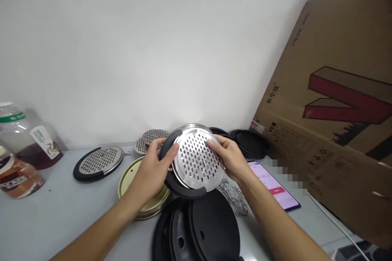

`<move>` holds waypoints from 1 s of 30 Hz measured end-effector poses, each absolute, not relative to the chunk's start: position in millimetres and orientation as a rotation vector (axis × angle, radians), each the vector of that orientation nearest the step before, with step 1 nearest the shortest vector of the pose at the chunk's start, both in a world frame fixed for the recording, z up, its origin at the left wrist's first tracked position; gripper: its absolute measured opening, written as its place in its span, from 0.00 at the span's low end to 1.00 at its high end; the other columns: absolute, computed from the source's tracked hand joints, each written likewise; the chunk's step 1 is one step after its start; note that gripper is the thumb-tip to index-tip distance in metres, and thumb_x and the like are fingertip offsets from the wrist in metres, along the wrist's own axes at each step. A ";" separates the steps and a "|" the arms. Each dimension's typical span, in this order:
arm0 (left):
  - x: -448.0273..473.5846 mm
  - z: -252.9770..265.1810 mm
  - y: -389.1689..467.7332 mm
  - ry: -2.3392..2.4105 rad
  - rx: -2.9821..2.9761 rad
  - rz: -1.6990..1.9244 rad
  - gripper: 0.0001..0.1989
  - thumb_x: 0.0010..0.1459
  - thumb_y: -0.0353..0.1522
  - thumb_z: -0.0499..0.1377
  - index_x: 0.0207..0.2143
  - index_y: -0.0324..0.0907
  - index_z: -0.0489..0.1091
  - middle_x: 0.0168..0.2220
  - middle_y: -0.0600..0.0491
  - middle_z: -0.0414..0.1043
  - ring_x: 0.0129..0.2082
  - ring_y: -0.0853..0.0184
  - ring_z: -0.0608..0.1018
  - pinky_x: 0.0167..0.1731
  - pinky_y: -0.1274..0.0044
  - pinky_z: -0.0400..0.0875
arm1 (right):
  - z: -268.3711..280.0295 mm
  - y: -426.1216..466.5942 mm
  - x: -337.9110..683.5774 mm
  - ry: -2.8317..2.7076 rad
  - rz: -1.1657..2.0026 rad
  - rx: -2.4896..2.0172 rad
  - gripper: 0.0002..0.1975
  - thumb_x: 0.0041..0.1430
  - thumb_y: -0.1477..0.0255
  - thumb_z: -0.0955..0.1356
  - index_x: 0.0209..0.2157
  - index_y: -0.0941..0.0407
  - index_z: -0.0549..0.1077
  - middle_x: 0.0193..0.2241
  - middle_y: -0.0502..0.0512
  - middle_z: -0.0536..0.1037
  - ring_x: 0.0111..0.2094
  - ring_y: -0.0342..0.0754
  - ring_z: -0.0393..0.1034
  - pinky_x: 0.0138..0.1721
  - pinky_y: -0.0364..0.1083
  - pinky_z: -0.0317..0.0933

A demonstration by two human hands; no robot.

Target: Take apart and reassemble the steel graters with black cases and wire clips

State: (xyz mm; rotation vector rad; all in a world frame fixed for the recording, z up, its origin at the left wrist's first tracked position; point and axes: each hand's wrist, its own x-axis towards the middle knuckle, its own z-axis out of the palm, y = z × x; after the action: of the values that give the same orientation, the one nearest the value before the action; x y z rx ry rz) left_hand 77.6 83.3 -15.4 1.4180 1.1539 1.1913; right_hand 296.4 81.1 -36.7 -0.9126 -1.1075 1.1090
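Fingers and thumbs of the left hand (154, 167) and right hand (232, 155) grip a slotted metal disc (199, 164) by opposite sides, tilted above black discs (217, 228). It looks light, stiff and slick; its black rim (181, 187) probably offers the surest hold. Golden discs (129, 177) and wire clips (237, 202) flank the black discs; upward, before the wall (153, 49), there seems more room to move.

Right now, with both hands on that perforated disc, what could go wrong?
The black rim, in the left hand, wraps only part of the disc, so the two might slip apart if either grip eases.
The right hand is above loose clips; lowering it could scatter them.
The phone lies close by the right forearm, so a sideways sweep may nudge it.
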 end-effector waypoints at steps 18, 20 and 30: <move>135.4 -49.9 45.2 0.905 2.581 0.578 0.27 0.49 0.21 0.55 0.50 0.47 0.73 0.49 0.41 0.71 0.53 0.46 0.71 0.50 0.56 0.70 | -34.6 97.7 331.3 -0.814 1.174 -0.849 0.15 0.55 0.60 0.68 0.23 0.56 0.67 0.19 0.50 0.68 0.15 0.40 0.57 0.11 0.39 0.52; 129.1 -48.0 48.0 0.877 2.554 0.618 0.22 0.52 0.25 0.58 0.50 0.48 0.74 0.50 0.41 0.71 0.53 0.46 0.72 0.50 0.56 0.70 | -39.1 98.0 317.8 -0.812 1.207 -0.856 0.16 0.55 0.60 0.68 0.23 0.56 0.69 0.19 0.51 0.70 0.15 0.40 0.58 0.12 0.39 0.54; 113.4 -29.3 45.3 0.729 1.842 1.199 0.25 0.69 0.40 0.46 0.67 0.54 0.50 0.67 0.55 0.54 0.67 0.59 0.56 0.64 0.66 0.56 | -49.8 80.4 255.7 -0.759 1.014 -0.805 0.20 0.56 0.58 0.71 0.47 0.52 0.74 0.49 0.51 0.77 0.53 0.49 0.69 0.58 0.47 0.59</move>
State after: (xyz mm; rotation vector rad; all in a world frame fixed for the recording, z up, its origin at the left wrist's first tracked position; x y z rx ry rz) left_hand 113.4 45.3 -29.3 1.8423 0.7294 1.1986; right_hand 255.7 80.4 -49.8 -0.8054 -0.7594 1.0144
